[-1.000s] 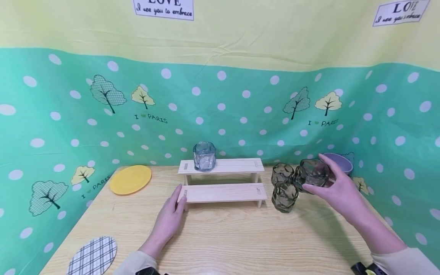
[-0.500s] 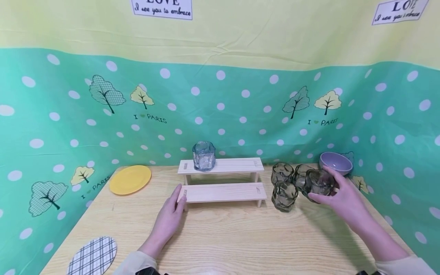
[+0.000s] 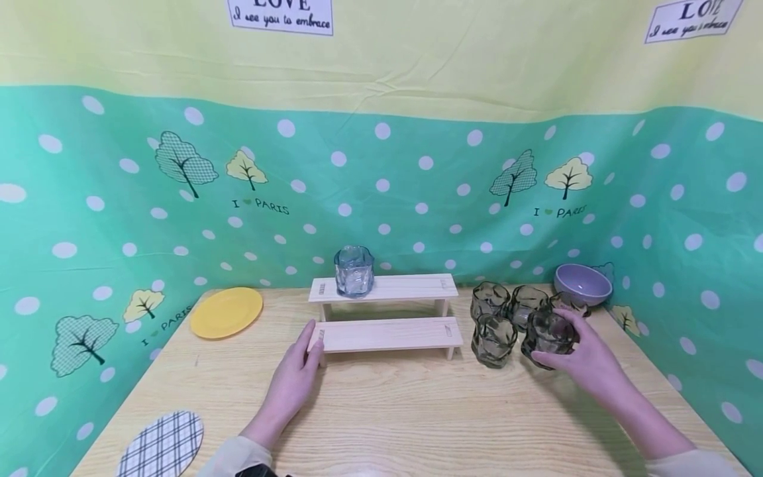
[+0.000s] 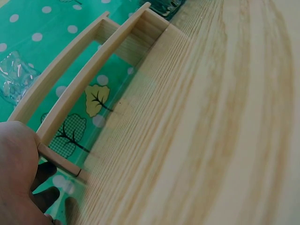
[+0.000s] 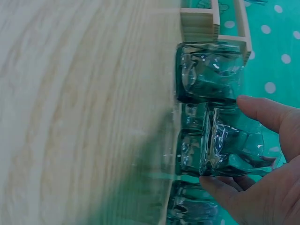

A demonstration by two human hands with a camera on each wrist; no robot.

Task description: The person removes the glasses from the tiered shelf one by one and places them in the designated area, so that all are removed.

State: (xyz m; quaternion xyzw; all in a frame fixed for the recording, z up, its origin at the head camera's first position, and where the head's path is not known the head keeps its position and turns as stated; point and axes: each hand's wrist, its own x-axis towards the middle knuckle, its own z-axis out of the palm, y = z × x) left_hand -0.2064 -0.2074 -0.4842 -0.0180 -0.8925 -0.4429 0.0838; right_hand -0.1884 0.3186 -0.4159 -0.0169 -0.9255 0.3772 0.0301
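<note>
- Polka-dot green cloth backs a wooden table (image 3: 387,411).
- Right hand (image 3: 587,361) grips a smoky glass tumbler (image 3: 547,334) at the right, beside three others.
- Left hand (image 3: 295,381), fingers relaxed, touches the two-tier wooden shelf (image 3: 387,331).

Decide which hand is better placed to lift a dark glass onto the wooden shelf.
Right. The right hand already grips a dark glass; the left hand rests against the wooden shelf, far from the glasses.

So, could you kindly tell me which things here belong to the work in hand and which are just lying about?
In hand:
right hand gripping a green glass
three more green glasses
left hand on the wooden shelf
clear glass on its top step

Lying about:
yellow plate
purple bowl
checked mat
</note>
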